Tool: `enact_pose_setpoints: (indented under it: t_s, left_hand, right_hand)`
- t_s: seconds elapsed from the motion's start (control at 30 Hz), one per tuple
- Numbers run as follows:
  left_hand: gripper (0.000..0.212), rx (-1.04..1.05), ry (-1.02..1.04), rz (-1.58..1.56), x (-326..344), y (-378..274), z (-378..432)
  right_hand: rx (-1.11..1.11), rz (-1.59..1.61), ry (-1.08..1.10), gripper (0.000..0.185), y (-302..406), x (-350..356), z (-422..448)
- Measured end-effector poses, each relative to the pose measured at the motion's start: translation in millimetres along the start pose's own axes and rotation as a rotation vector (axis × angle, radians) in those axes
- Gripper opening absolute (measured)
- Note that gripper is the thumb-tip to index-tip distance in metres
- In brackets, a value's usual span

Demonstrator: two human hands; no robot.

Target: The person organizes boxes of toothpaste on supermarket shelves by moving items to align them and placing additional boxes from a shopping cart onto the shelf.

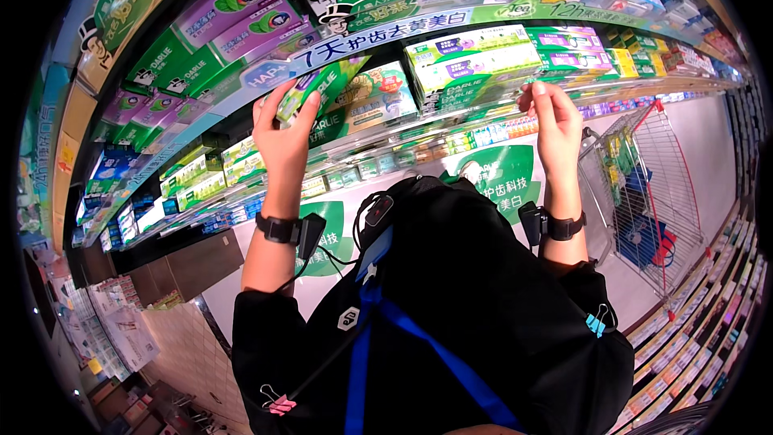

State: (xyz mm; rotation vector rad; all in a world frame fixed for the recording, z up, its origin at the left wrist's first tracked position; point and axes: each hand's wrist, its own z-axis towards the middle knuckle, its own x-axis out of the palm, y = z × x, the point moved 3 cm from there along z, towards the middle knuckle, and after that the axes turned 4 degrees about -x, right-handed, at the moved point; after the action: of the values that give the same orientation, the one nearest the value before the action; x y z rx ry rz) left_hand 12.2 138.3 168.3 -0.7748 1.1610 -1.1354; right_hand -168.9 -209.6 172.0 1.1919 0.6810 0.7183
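My left hand [285,112] grips a green Darlie toothpaste box [326,86] by its near end, between thumb and fingers. The box is tilted, in front of the shelf's price strip. Behind and below it, a larger Darlie box with a cartoon print [377,106] lies on the shelf. My right hand [546,103] is raised at the shelf edge, fingers curled, thumb near the fingertips. Nothing shows clearly in it. Just beyond it are stacked yellow-green Darlie boxes [477,66] and, to their right, green and purple boxes [570,51].
Above runs a shelf strip [386,42] with large writing, with more toothpaste boxes [226,12] behind it. A wire shopping cart [655,193] holding goods stands close on the right. Lower shelves with small boxes [374,166] lie ahead. A brown cabinet [187,266] stands at the left.
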Motion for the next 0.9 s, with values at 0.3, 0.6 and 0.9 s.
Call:
enact_pose_setpoints:
  t_s: [0.3, 0.6, 0.9]
  left_hand:
    - [0.031, -0.213, 0.084, 0.097, 71.1, -3.6, 21.5]
    - [0.031, 0.017, 0.307, -0.189, 123.2, -7.9, 45.9]
    - [0.045, -0.029, 0.584, -0.076, 153.0, -14.1, 73.9]
  right_hand:
    - [-0.238, -0.494, -0.252, 0.029, -14.5, -27.0, 5.5]
    - [-0.439, -0.81, -0.02, 0.095, -15.7, -37.9, 27.3]
    - [-0.487, -0.892, 0.132, 0.096, -19.2, -35.1, 61.9]
